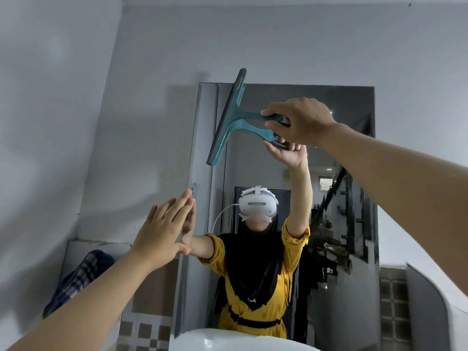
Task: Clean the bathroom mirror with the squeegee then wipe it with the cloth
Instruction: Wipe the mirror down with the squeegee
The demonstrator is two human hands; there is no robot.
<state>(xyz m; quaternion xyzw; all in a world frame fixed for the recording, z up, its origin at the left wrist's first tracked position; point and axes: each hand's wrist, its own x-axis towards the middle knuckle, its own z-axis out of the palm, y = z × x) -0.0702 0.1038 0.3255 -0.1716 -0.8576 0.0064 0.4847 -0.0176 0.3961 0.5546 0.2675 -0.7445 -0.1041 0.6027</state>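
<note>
A tall frameless mirror (349, 158) hangs on the grey wall ahead. My right hand (301, 121) grips the handle of a teal squeegee (229, 115). Its blade stands nearly upright, tilted, against the mirror's upper left part, and the top end reaches past the mirror's top edge. My left hand (164, 231) is open, fingers together, its fingertips at the mirror's left edge at mid height. A checked blue cloth (78, 277) lies bunched on a ledge at the lower left, away from both hands.
A white basin rim (228, 342) shows at the bottom centre, below the mirror. Brown and white tiles (144, 330) cover the lower wall. A white curved fixture (435, 312) stands at the lower right. The mirror reflects a person with a headset.
</note>
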